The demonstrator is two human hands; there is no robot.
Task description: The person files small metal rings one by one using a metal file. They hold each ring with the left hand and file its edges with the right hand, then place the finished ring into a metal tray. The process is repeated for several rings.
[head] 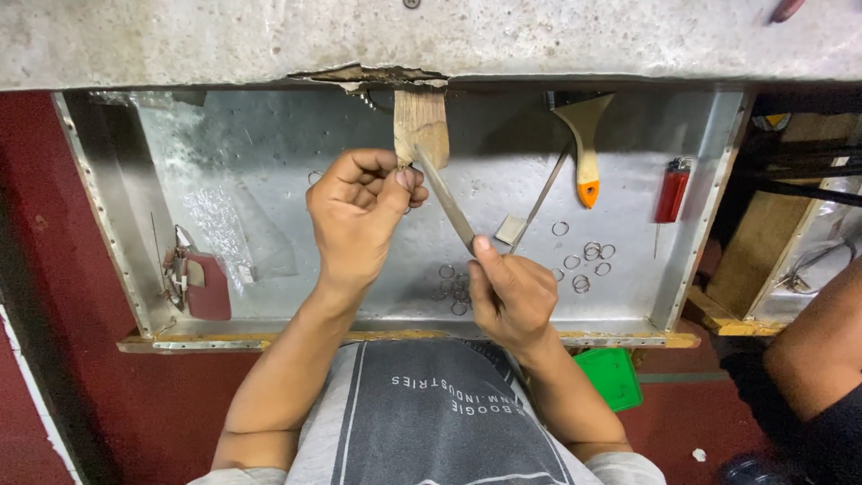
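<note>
In the head view, the work is filing a small piece against a wooden peg (420,126) that juts from the edge of the concrete tabletop (224,40) over a metal tray (269,162). To do this step well, in my judgement, the piece should rest firm on the peg so it cannot chatter, the file should travel in long, even strokes at a steady slant, and the pressure should stay light enough that the tool does not skid toward the fingers. The left hand (359,211) is curled nearly closed, thumb and forefinger pinched at the foot of the peg on something too small to make out; it may be a ring like those below, but I cannot tell. The right hand (512,296) is closed around the lower end of a flat file (446,199), forefinger laid along it, and the file slants up and to the left until its tip meets the left thumb beside the peg. Loose metal rings (588,256) lie scattered on the tray floor, some just under the hands and more to the right. Further right a red lighter (672,190) lies near the tray wall, and a wooden-handled tool (585,144) with an orange tip lies between it and the peg. A small red tool (202,283) sits at the tray's left. Another person's arm (813,346) shows at the right edge, well apart from the work.
</note>
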